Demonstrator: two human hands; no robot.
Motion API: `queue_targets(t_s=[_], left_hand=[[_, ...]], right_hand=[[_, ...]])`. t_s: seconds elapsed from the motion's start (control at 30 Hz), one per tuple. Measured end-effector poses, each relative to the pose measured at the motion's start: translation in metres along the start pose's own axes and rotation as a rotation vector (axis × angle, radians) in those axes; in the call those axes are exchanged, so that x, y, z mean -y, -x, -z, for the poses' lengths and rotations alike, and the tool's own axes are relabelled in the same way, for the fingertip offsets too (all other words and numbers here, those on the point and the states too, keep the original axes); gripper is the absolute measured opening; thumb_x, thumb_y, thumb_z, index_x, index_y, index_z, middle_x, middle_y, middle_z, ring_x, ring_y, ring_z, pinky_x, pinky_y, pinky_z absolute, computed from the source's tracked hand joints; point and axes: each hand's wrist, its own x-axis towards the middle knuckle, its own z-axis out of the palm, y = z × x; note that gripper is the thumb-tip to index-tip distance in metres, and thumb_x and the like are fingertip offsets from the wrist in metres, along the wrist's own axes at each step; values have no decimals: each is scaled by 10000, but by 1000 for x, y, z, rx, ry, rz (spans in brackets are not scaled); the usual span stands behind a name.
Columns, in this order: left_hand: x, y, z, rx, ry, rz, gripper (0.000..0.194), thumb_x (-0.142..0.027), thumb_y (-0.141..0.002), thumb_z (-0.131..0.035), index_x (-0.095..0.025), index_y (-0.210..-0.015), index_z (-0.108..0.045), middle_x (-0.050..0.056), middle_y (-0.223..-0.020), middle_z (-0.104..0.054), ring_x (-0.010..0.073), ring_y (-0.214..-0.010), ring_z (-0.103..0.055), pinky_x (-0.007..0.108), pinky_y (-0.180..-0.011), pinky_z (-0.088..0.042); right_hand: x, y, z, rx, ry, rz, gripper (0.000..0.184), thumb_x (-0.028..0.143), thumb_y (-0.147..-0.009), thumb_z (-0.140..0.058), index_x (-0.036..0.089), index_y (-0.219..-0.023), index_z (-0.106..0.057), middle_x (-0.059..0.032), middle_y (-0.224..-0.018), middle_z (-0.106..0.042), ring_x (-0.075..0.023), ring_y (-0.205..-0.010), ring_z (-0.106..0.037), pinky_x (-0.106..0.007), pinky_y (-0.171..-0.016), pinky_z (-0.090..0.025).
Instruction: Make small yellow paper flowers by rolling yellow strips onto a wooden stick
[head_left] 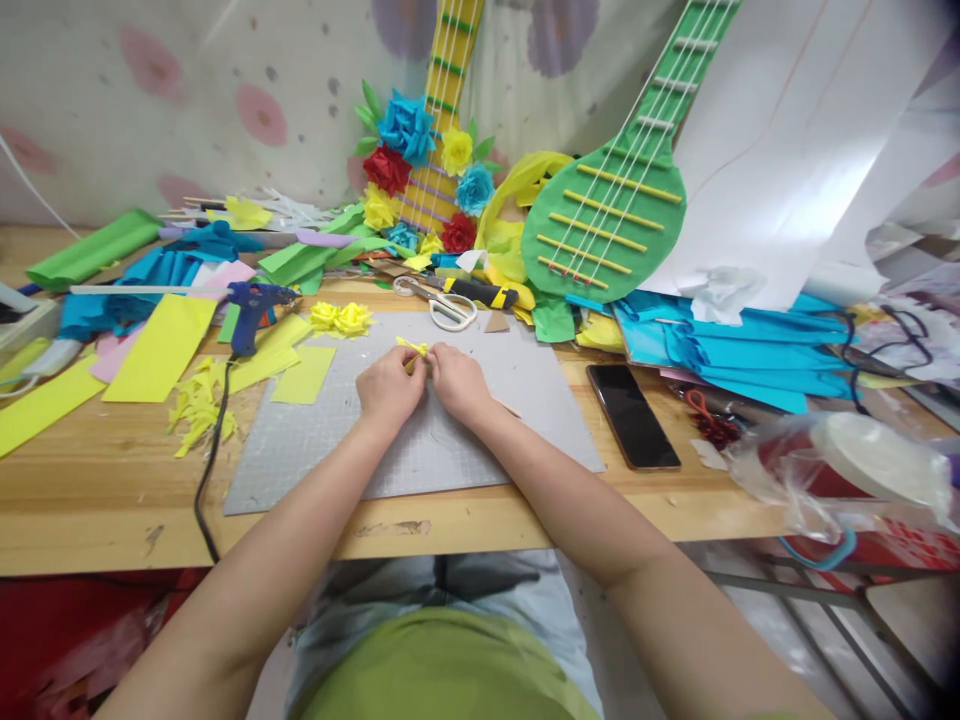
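Observation:
Over the grey cutting mat (300,450), my left hand (391,383) and my right hand (459,380) meet, both with fingers pinched on a small yellow paper flower (412,348). Much of the flower is hidden behind the fingertips. Just beyond them lie finished yellow paper flowers (341,319) and a pair of scissors (452,312) with white handles. A cut yellow paper piece (304,375) rests at the mat's left edge. Farther left sits a blue hot glue gun (251,312) with a white glue stick in its back.
A black phone (634,415) lies right of the mat. Behind stand a green paper instrument (604,220) and a yellow one (442,130) with paper flowers. Yellow scraps (202,405), a black cord (214,450), blue crepe paper (742,340) and a utility knife (480,291) surround the mat.

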Motion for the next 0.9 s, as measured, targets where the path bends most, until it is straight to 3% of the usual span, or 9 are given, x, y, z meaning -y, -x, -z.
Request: queue_targets(t_s=[0.63, 0.9], left_hand=[[2, -2, -2, -3, 11, 35, 264, -388, -759, -429, -231, -834, -628, 37, -792, -673, 191, -757, -610, 276, -634, -383], [5, -4, 11, 83, -8, -21, 303, -408, -777, -393, -229, -782, -638, 29, -763, -668, 170, -712, -588, 262, -605, -357]], right_hand=[[4, 2, 2, -1, -25, 85, 264, 248, -901, -257, 171, -968, -501, -61, -967, -617, -150, -848, -563, -247, -692, -381], [-4, 2, 2, 16, 58, 97, 251, 281, -901, -280, 196, -974, -505, -58, -956, -620, -168, -841, -570, -259, -658, -375]])
